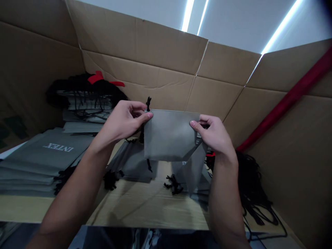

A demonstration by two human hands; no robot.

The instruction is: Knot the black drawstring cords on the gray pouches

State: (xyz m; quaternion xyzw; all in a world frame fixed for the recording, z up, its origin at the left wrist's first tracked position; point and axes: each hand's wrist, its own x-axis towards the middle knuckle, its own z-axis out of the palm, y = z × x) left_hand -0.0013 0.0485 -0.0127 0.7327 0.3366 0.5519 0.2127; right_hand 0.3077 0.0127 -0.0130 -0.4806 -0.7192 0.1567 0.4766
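Two hands (120, 121) (214, 135) hold one grey drawstring bag (168, 135), with two stacks of bags (44, 155) (85, 114) nearby.

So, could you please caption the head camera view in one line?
The left hand and right hand hold a grey drawstring bag beside stacked INTEX bags.

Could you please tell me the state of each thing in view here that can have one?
Grey drawstring bag: held up flat, black cord at its edge.
Left hand: pinching the bag's upper left corner.
Right hand: pinching the bag's upper right corner.
Grey bag stack: lying flat, printed INTEX.
Black cords: loosely heaped.
Cardboard flaps: standing open.
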